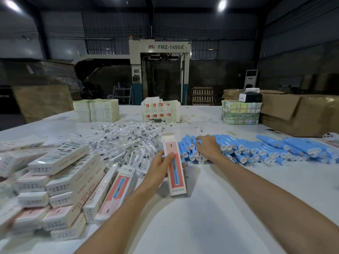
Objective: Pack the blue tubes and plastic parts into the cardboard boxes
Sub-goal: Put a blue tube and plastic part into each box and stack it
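My left hand [161, 166] grips a long pink-and-white cardboard box [176, 177], held upright over the table with its top flap open. My right hand [208, 146] rests palm down on a heap of blue tubes [256, 150] with white caps, fingers curled over the nearest ones; whether it holds one I cannot tell. Behind the box lies a pile of clear-wrapped plastic parts [126, 142]. Several packed boxes [60, 184] are stacked at the left.
Stacks of flat unfolded cartons [96, 110] [161, 111] [240, 112] stand along the far side of the white table [211, 217]. Large brown cardboard cartons [300, 114] sit at the far right. A machine stands behind the table.
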